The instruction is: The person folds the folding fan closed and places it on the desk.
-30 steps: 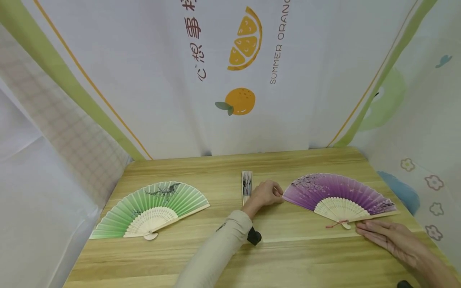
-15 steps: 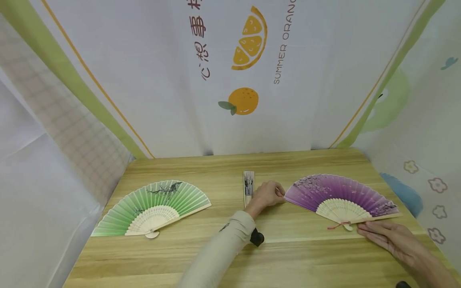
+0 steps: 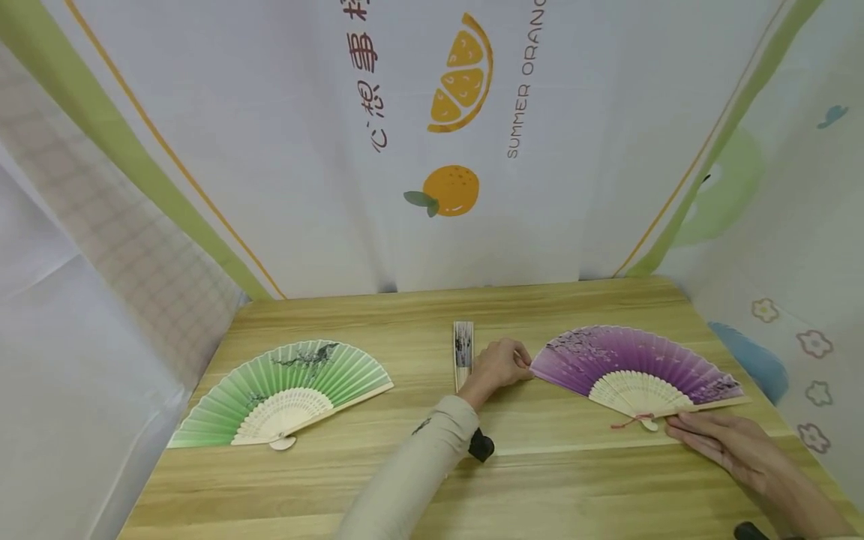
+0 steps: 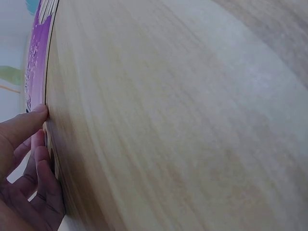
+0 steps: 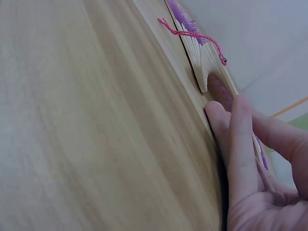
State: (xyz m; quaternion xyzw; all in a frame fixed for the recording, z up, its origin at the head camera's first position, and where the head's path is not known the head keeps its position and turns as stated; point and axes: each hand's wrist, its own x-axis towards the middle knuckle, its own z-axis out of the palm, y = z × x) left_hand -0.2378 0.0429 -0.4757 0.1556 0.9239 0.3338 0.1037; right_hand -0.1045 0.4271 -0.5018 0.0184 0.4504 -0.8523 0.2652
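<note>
A purple folding fan [image 3: 617, 356] lies spread on the wooden table, with dark blossom branches on its cloth and a pink cord [image 5: 192, 34] at its pivot. At its left tip, my left hand [image 3: 498, 366] pinches the corner; in the left wrist view the thumb [image 4: 36, 114] presses on the edge and the other fingers curl below. My right hand [image 3: 732, 448] holds the lower right guard stick near the pivot, thumb and fingertips meeting at it in the right wrist view. Beyond my left wrist lies a folded fan [image 3: 463, 345], its lower part hidden by the arm.
To the left, a green folding fan [image 3: 290, 379] lies spread on the table [image 3: 574, 487]. White curtains [image 3: 324, 225] printed with oranges hang behind the far edge and along both sides. Dark straps [image 3: 481, 445] show at my wrists.
The head view shifts slightly right and back. Both hands stay at the purple fan, and the fans keep their places.
</note>
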